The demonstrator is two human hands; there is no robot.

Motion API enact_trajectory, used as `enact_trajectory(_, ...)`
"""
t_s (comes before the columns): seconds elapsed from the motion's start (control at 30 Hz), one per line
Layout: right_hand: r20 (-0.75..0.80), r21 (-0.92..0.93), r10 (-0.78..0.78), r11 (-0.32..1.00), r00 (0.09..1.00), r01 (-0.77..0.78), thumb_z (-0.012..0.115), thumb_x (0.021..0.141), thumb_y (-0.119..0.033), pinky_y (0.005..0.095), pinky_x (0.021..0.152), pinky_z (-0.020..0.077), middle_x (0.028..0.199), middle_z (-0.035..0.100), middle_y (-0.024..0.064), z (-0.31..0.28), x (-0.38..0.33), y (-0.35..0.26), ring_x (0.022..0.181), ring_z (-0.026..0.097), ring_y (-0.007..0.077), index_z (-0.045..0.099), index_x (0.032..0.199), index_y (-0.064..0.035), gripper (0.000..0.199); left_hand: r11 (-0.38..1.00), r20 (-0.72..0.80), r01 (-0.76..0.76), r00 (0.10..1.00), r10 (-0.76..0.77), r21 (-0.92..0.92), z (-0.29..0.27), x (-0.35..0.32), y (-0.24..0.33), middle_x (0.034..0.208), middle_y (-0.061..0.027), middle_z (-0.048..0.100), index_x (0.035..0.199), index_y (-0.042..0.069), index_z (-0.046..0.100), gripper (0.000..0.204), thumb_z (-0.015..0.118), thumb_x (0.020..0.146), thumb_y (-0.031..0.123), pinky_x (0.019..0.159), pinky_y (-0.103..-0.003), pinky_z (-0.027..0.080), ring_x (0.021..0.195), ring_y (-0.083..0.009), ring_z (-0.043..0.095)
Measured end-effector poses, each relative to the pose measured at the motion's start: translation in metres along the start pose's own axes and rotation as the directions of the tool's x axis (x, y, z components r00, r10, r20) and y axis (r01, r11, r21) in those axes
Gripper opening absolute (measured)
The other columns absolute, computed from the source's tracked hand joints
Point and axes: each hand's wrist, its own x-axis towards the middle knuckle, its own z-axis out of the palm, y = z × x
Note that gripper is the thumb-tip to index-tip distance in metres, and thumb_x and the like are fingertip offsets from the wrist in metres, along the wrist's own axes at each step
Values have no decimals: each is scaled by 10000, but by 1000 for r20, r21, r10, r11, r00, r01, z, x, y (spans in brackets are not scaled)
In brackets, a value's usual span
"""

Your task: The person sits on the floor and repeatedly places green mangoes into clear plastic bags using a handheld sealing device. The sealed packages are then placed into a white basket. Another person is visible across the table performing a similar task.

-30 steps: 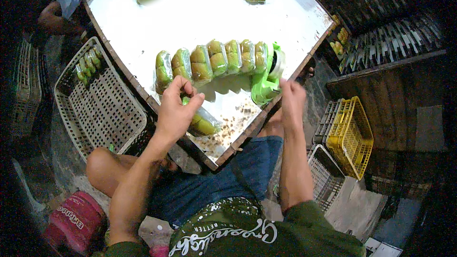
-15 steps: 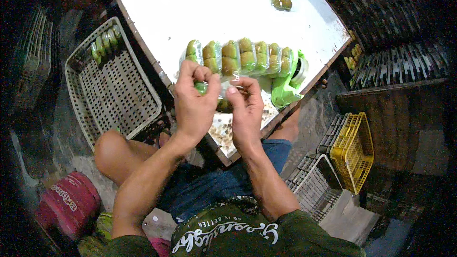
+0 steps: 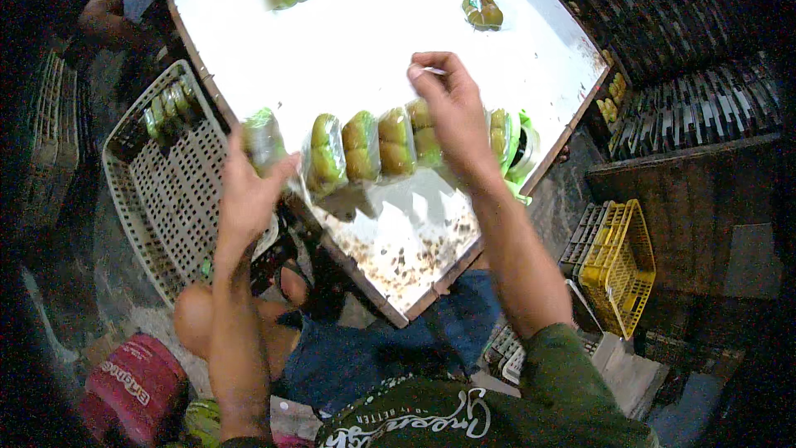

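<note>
White table (image 3: 356,41), left hand (image 3: 247,192) farther left.

A row of wrapped buns (image 3: 361,145) crosses the tabletop (image 3: 356,41), a tape dispenser (image 3: 531,141) at its right end; loose packets (image 3: 482,12) lie behind the row; left of the tabletop, a crate (image 3: 186,174) holds bagged buns (image 3: 170,108); stacked crates (image 3: 599,261) stand right.

A yellow perforated plastic crate (image 3: 630,270) is flanked closely on its left by a gray crate (image 3: 583,236). Beyond the yellow crate, dark trays (image 3: 684,120) are stacked; well to its left, a rounded maroon item (image 3: 137,386) is placed.
</note>
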Motion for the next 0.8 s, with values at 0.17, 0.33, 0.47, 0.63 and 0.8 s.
enact_trajectory(0.17,-9,-535,120,838,993,-106,623,894,-333,363,840,519,1001,708,180,-98,138,79,949,677,262,693,1091,21,411,901,6,45,999,-53,431,9,11,1,1476,-306,355,1358,-81,446,691,687,891,369,1129,-390,298,1383,-355,355)
enact_trajectory(0.33,115,-802,153,597,982,1,606,906,-374,410,992,440,1203,616,252,-118,237,144,1171,565,343,703,1012,69,466,987,-276,113,958,-78,113,-6,34,3,1215,-121,562,1283,-14,541,400,625,947,185,948,-312,450,1105,-190,536)
enact_trajectory(0.47,41,-955,102,295,994,9,633,876,-399,446,961,484,1135,649,256,-124,269,205,1085,630,366,650,1160,43,526,986,-288,97,956,-54,138,-12,39,-4,1168,-102,592,1280,-15,543,375,607,955,160,945,-308,456,1081,-175,553)
enact_trajectory(0.63,255,-687,-42,696,966,211,573,940,-343,432,684,465,793,684,147,-110,258,170,732,613,291,655,863,48,408,991,-240,66,970,-36,119,-12,30,3,1208,-113,584,1264,-28,544,363,601,964,168,974,-331,450,1100,-191,558)
enact_trajectory(0.8,513,-182,-312,871,800,456,522,1000,-285,381,970,480,1185,638,145,-23,91,16,1106,610,266,594,1233,-8,369,843,-136,126,964,-229,-523,-13,22,12,1266,-162,582,1303,-15,516,552,492,999,445,986,-386,457,1164,-260,570)
